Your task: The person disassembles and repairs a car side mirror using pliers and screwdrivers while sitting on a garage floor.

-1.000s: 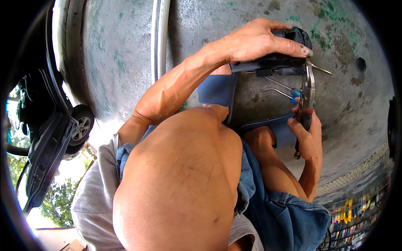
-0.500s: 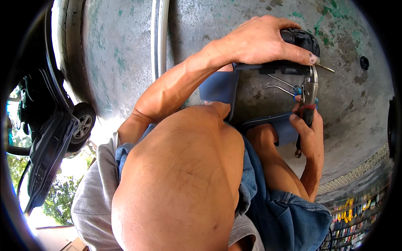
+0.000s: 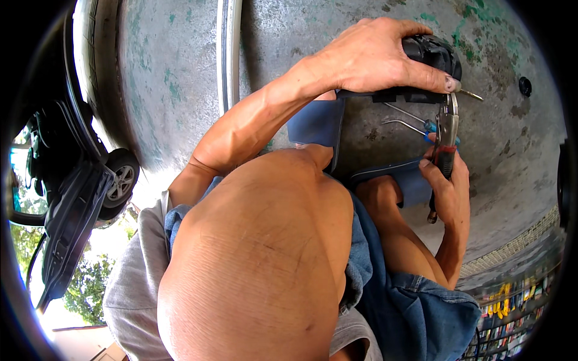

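We find the left hand (image 3: 382, 57) clamped on the black part (image 3: 436, 54), the right hand (image 3: 450, 185) closed around pliers (image 3: 447, 127) at its near edge; we advise bracing firmly, jaws square.

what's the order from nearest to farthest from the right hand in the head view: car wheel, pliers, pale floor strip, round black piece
From the right hand:
1. pliers, held in its fingers
2. round black piece, on the floor at upper right
3. pale floor strip, upper left of centre
4. car wheel, far left
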Motion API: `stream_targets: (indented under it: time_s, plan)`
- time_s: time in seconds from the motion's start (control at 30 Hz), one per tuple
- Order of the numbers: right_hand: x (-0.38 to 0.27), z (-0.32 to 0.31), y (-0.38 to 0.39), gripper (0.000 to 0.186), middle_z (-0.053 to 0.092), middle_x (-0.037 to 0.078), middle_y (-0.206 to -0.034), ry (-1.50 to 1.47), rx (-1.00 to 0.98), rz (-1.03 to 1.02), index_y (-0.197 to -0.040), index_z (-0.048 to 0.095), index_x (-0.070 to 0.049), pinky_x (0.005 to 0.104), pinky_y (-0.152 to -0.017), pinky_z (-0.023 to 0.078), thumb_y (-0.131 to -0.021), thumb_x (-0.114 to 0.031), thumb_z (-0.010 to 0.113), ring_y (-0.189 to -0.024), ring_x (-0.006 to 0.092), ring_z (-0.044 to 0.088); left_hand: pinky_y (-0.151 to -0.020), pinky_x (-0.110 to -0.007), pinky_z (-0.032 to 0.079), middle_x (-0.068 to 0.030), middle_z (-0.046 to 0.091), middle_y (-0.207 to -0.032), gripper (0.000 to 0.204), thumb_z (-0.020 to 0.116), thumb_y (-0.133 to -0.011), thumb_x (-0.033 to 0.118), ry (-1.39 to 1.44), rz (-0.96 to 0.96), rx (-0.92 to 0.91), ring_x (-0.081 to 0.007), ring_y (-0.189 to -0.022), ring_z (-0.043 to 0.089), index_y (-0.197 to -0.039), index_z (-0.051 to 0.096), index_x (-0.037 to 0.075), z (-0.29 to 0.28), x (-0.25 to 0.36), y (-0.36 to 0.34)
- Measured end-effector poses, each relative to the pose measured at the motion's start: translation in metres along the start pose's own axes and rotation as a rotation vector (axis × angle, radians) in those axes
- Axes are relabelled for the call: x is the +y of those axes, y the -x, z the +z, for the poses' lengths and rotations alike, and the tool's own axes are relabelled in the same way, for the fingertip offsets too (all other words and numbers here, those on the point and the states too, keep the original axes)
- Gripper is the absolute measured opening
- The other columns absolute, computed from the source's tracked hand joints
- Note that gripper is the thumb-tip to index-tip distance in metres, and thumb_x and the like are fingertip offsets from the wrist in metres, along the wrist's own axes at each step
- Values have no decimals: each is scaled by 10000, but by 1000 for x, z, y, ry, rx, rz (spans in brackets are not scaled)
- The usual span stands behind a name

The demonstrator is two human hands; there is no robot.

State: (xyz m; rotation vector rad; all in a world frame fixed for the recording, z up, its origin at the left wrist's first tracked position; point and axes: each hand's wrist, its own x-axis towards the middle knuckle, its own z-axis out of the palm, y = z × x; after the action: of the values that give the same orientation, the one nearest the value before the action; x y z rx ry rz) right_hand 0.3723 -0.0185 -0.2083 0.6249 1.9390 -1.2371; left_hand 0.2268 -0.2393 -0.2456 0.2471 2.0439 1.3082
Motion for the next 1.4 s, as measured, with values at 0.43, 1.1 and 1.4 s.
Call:
stream_targets:
  time_s: [0.43,1.1,1.4]
  plan:
    - [9,5,1,417,607,63,-913,-180,-8,-13,-1278,602,-38,304,-832,456,-879,-121,686,-862,170,572,-937,-444,537,-220,605,-1209,938,888,-635,415,-170,352,176,-407,-1097,632,-1415,513,55,12,1,22]
    - [7,20,6,392,649,197,-1053,144,367,-266,-1206,566,-21,450,-844,493,-849,-45,727,-970,434,624,-998,-467,461,-240,534,-1320,1148,954,-503,369,-270,710,254,-367,-1167,540,-1438,452,-70,10,-22,45]
    - [16,22,3,520,610,182,-1066,265,470,-378,-1199,559,-18,464,-862,495,-712,64,724,-1010,415,601,-960,-455,460,-240,538,-1252,1167,943,-517,422,-386,869,407,-360,-1119,547,-1443,439,-79,17,-26,48]
